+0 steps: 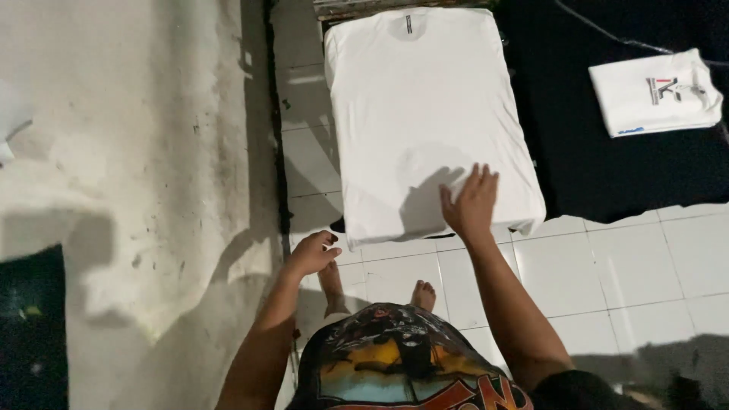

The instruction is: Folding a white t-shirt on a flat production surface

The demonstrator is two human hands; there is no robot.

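Observation:
A plain white T-shirt [425, 106] lies stretched flat over a board, collar at the far end. My right hand [471, 203] rests flat on its near hem, fingers spread, holding nothing. My left hand [311, 253] hovers loosely curled below and to the left of the shirt's near-left corner, apart from it and empty. My bare feet show on the white floor tiles [607, 266] under the board.
A folded white shirt with a printed mark [654, 93] lies on a black surface [607, 167] at the right. A stained pale wall or board [129, 167] fills the left. A cable runs across the top right.

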